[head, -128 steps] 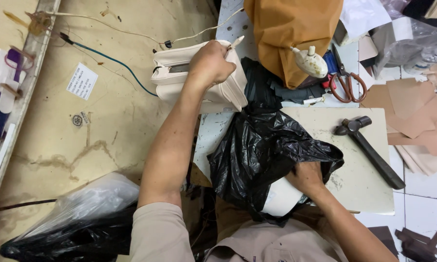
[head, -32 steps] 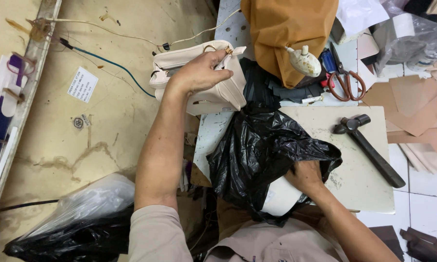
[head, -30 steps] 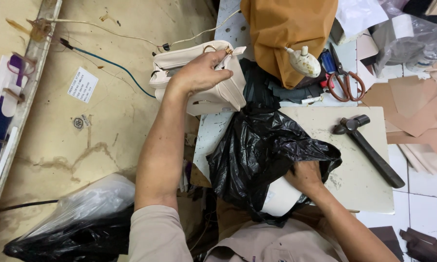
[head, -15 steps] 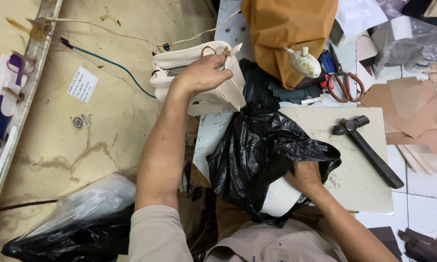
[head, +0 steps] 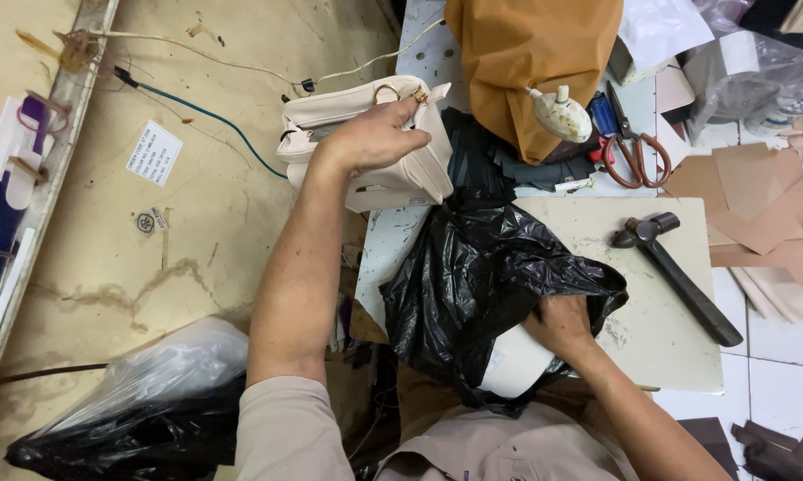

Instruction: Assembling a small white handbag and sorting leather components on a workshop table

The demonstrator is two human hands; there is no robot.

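Since the earlier frames the left hand (head: 375, 138) has let go of the thin white stick it first held up and now lies on the cream handbag (head: 366, 147), its fingers curled over the bag's top by the gold ring. The bag sits at the table's far left corner, partly hanging past the edge. The right hand (head: 562, 322) has stayed put, pressed into the black plastic bag (head: 482, 285) at the near edge; its fingers are sunk in the folds, so I cannot tell whether they grip. A white rounded thing (head: 516, 363) shows beneath that bag.

On the floor to the left lies a white rectangular label (head: 153, 153) with dark print, and just below it a small round sticker (head: 145, 222). A clear-and-black sack (head: 143, 401) sits by the left elbow.

On the table a hammer (head: 673, 272) rests on the pale board (head: 651, 330), well apart from the hands. Red-handled scissors (head: 629, 151) lie beside the brown leather piece (head: 526, 62) at the far edge. Brown cardboard scraps (head: 758, 205) crowd the right edge.
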